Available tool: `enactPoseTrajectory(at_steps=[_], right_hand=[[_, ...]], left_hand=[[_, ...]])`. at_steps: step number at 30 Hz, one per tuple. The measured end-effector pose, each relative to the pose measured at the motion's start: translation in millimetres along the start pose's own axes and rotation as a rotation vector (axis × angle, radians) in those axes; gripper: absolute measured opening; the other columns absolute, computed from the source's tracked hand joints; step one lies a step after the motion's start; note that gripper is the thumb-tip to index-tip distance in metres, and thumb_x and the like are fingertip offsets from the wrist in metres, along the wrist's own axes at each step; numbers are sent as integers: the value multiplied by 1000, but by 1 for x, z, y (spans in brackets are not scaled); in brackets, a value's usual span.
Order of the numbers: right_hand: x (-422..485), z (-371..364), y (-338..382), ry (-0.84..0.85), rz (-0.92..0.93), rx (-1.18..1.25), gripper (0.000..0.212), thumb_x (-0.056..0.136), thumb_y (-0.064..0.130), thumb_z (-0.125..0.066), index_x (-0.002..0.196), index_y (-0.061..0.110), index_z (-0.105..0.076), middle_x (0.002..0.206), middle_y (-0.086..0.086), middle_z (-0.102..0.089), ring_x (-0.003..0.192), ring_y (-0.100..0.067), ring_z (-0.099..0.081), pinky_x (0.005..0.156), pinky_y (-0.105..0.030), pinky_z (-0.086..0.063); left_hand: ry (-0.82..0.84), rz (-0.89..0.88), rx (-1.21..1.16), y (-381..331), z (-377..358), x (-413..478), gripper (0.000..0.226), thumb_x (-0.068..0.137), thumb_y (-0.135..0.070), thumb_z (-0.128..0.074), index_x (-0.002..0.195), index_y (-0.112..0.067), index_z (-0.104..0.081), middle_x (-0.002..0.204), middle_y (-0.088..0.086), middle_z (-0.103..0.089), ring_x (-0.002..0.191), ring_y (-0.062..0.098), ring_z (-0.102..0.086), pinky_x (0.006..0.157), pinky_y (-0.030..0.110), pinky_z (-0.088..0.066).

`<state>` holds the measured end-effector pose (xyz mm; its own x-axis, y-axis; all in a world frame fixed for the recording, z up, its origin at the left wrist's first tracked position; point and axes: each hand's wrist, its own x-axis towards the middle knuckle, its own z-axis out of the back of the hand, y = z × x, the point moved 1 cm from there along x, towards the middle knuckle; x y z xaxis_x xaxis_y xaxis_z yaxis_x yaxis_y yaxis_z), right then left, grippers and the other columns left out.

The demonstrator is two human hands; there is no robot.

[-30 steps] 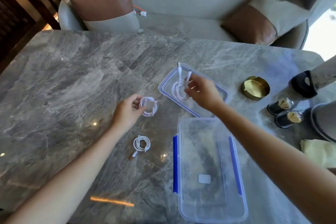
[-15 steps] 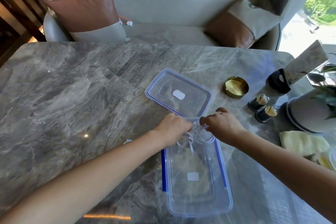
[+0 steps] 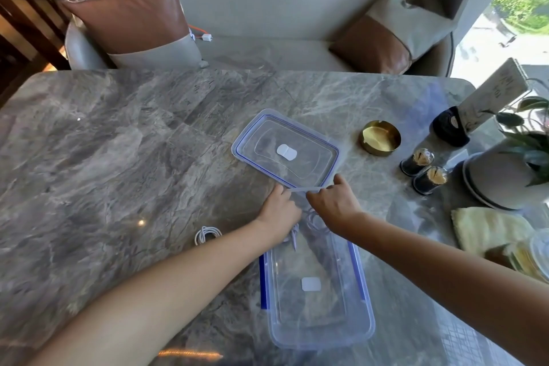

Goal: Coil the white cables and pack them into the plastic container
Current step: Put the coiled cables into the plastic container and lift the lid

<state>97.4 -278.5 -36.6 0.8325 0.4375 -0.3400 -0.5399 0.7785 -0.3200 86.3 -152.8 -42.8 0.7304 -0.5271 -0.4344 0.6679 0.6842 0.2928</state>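
Observation:
A clear plastic container (image 3: 323,321) with blue side clips lies open on the marble table (image 3: 118,157). Its lid (image 3: 312,169) rests flat just beyond it. My left hand (image 3: 279,211) and my right hand (image 3: 332,205) meet knuckles-up over the container's far end. Each holds a coiled white cable: the left coil's tail (image 3: 294,239) hangs into the box, and the right coil (image 3: 315,221) shows under my palm. My fingertips are hidden. A third coiled white cable (image 3: 206,235) lies on the table left of the container.
Along the table's right side stand a gold ashtray (image 3: 381,137), two small dark jars (image 3: 424,171), a black card stand (image 3: 451,128), a grey plant pot (image 3: 499,178) and a yellow cloth (image 3: 490,229). A sofa with brown cushions (image 3: 130,15) runs behind the table.
A second ago my left hand held a coil over the table and my right lifted one off the lid. Both hands have carried their coils to the container's far end.

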Motion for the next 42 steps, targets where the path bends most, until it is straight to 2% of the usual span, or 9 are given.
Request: enactPoseTrajectory(at_steps=[10, 15, 19, 23, 27, 31, 34, 39, 42], right_hand=[[-11, -7, 6, 158, 45, -38, 15, 88, 23, -52, 100, 24, -62, 102, 4, -68, 101, -20, -55, 96, -36, -26], [-11, -3, 8, 151, 59, -8, 20, 90, 22, -49, 107, 22, -60, 106, 2, -66, 103, -21, -54, 95, -37, -29], [-6, 28, 1, 51, 0, 366, 18, 91, 19, -44, 98, 22, -61, 101, -4, -67, 97, -27, -64, 80, -33, -42], [11, 69, 7, -110, 10, 711, 18, 89, 20, -46, 94, 23, -63, 93, -4, -69, 84, -31, -65, 70, -36, -54], [53, 92, 62, -52, 132, 949, 22, 90, 16, -48, 102, 14, -66, 102, -11, -70, 94, -31, -65, 83, -38, -53], [82, 82, 131, 162, 179, 700, 29, 90, 13, -47, 116, 9, -58, 120, -20, -61, 108, -38, -60, 87, -38, -49], [86, 65, 160, 281, 193, 647, 35, 89, 12, -52, 123, 5, -53, 127, -20, -56, 116, -37, -56, 93, -40, -47], [86, 49, 176, 290, 133, 755, 37, 90, 20, -55, 122, 3, -53, 125, -21, -55, 114, -38, -57, 92, -40, -47], [88, 53, 168, 269, 135, 805, 36, 87, 24, -59, 118, 6, -55, 122, -20, -59, 111, -37, -58, 90, -39, -48]], left_hand=[[-33, 8, -241, 4, -13, -3, 41, 82, -4, -57, 123, -8, -49, 126, 14, -52, 109, 34, -56, 91, 41, -39], [-62, -3, -311, 4, -15, -11, 29, 86, -10, -52, 115, -9, -55, 119, 12, -58, 106, 32, -56, 92, 38, -39], [-436, 86, -780, 16, -18, -38, 16, 84, -22, -55, 98, -17, -62, 102, 1, -65, 96, 22, -60, 89, 31, -34], [-617, 511, -1162, 55, -59, -78, 11, 82, -16, -61, 90, -23, -64, 87, -6, -67, 77, 12, -62, 69, 24, -45], [-416, 991, -1423, 82, -129, -108, 11, 81, -9, -64, 91, -12, -64, 90, 10, -69, 85, 28, -66, 76, 31, -47], [-107, 979, -1522, 64, -176, -124, 6, 84, -19, -63, 79, -16, -60, 91, 21, -70, 89, 35, -66, 75, 35, -47], [-145, 1051, -1633, 51, -186, -125, 13, 83, -17, -64, 72, -19, -57, 82, 24, -70, 80, 40, -66, 68, 38, -45], [-254, 1023, -1737, 35, -185, -122, 39, 85, 0, -61, 53, -22, -55, 38, -7, -53, 47, 13, -50, 54, 27, -36], [-369, 1006, -1932, 30, -170, -128, 28, 85, 2, -59, 65, -17, -59, 46, -8, -61, 48, 4, -55, 47, 12, -41]])
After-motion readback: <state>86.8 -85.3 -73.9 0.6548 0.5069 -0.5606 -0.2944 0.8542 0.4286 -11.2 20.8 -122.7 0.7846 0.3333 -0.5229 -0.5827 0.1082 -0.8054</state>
